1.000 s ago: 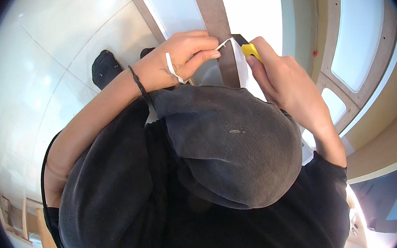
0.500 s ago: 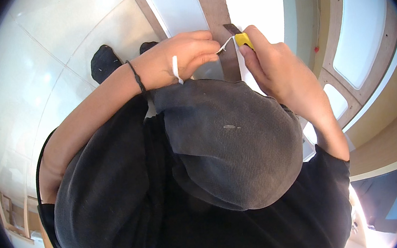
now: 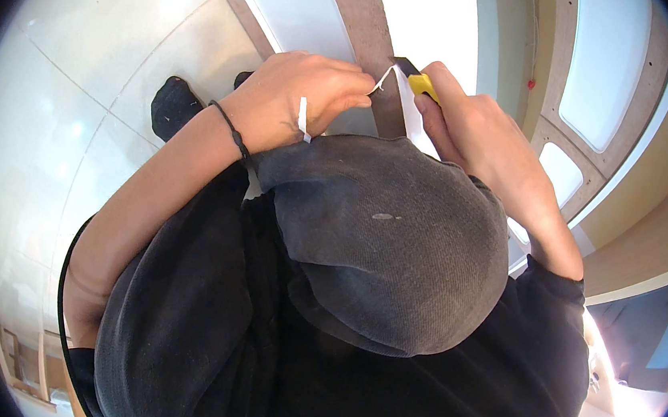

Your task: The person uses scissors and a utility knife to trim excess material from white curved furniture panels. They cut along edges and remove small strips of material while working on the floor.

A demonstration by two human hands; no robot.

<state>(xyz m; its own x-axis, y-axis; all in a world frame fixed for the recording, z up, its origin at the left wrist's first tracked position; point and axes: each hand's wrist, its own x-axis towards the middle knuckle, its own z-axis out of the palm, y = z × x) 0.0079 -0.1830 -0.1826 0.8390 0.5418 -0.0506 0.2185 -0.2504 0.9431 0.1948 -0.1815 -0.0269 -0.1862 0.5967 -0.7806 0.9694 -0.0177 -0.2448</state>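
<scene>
My right hand (image 3: 479, 126) is closed around a yellow utility knife (image 3: 424, 88). Its dark blade (image 3: 405, 65) points up and left over the edge of a white panel (image 3: 435, 6). My left hand (image 3: 315, 94) pinches the end of a thin white strip (image 3: 384, 81), which bends up towards the panel edge near the blade. Another short white strip (image 3: 303, 116) lies against the thumb side of my left wrist. Beneath the fingers runs a brown wooden frame bar (image 3: 368, 24), touching the white panel on its right.
My raised knee (image 3: 394, 243) in dark trousers sits close below both hands. A second framed panel (image 3: 607, 37) leans at the right, beside a curved wooden surface (image 3: 652, 250). Pale floor tiles (image 3: 77, 129) spread on the left, with my foot in a dark sock (image 3: 174, 107) on them.
My right hand with the knife has moved slightly right and towards me, and the blade now sits closer to the panel. My left hand has shifted a little to the right, keeping its pinch.
</scene>
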